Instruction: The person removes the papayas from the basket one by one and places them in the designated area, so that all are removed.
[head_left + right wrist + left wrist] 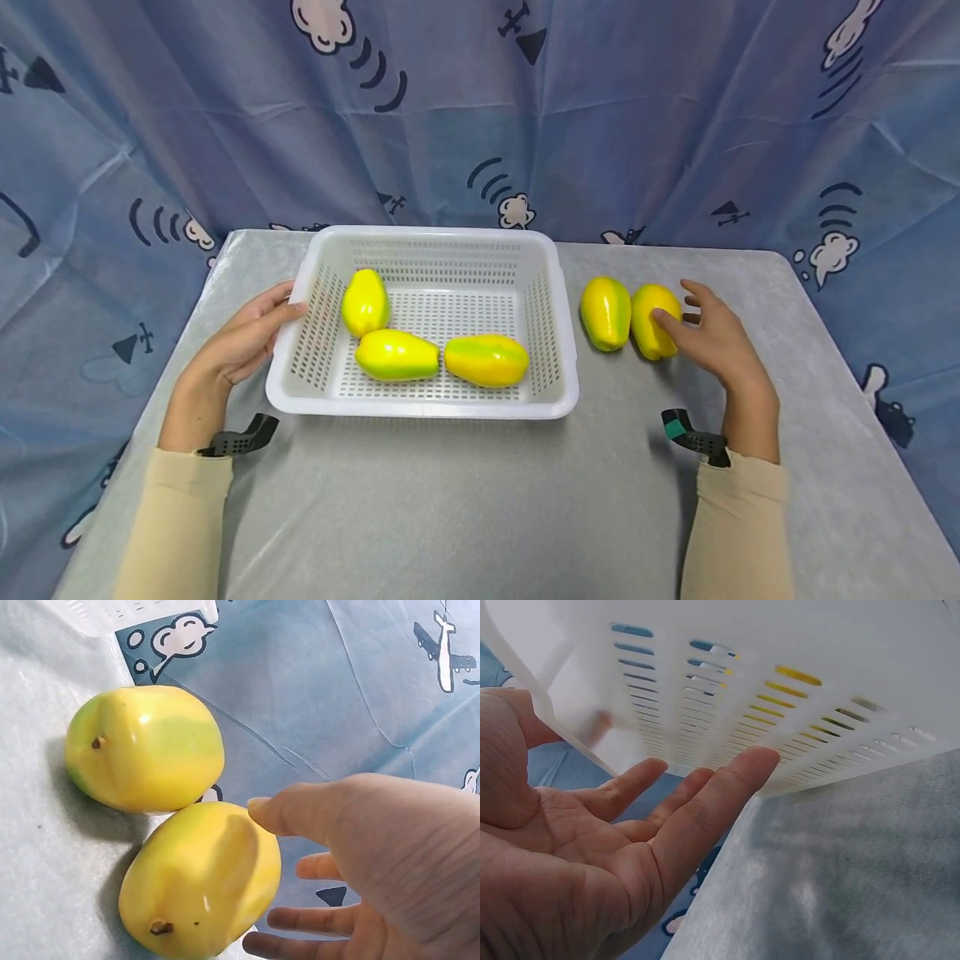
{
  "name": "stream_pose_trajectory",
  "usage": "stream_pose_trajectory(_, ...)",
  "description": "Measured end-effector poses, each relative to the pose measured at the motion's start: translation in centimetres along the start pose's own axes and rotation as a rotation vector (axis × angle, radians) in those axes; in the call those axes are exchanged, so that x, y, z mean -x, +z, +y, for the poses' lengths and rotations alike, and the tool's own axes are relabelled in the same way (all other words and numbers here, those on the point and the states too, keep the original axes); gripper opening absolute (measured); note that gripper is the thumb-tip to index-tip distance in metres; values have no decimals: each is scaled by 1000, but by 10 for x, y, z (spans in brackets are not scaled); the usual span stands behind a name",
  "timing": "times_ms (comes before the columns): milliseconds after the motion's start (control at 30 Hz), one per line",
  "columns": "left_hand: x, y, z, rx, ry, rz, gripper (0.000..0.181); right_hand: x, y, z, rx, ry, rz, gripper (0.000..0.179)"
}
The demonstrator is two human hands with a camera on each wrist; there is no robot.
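Observation:
My left hand [243, 337] holds the left rim of a white perforated plastic basket [423, 408], thumb over the edge and fingers along the outer wall. Inside lie three yellow-green papayas: one papaya [366, 302] points toward the back, while another papaya [397, 356] and a third papaya [487, 361] lie sideways in front. To the right of the basket, two more papayas sit side by side on the table. Beside the outer papaya [199, 881] is my right hand [716, 337], fingers spread and thumb tip right at its skin. The inner papaya [146, 748] is nearer the basket.
A grey cloth-covered table [450, 508] carries everything, its back edge just behind the basket. Blue patterned curtain [450, 108] hangs behind and along both sides. Each wrist wears a black band, the right band [697, 437] with a green patch.

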State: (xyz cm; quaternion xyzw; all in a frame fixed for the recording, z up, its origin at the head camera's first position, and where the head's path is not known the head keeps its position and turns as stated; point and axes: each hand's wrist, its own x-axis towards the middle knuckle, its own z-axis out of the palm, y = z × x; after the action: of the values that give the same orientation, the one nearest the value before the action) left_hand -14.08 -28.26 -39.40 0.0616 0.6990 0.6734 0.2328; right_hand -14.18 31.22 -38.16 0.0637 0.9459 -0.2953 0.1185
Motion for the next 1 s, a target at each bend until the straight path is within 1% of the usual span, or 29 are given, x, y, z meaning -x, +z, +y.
stream_pose_trajectory(200, -2, 0, 1, 0, 14, -9, 64, -1, 0, -1, -10, 10, 10, 92)
stream_pose_trajectory(467, -1, -1, 0, 13, 6, -6, 64, -2, 1, -1, -16, -2, 23, 89)
stream_pose_trajectory(533, -1, -1, 1, 13, 8, -5, 64, -1, 1, -1, -29, -3, 50, 87)
stream_pose_trajectory(667, 0, 0, 1, 16, 1, -1, 64, 0, 1, -1, -76, -17, 146, 82)
stream_pose_trajectory(733, 0, 1, 2, 15, -7, 2, 65, 0, 2, -1, -88, -23, 181, 79)
stream_pose_trajectory(833, 1, 1, 1, 8, -15, 6, 65, 1, 2, -1, -93, -27, 188, 78)
stream_pose_trajectory(1000, 1, 1, 0, 3, -10, 5, 65, 1, 4, -5, -89, -29, 191, 78)
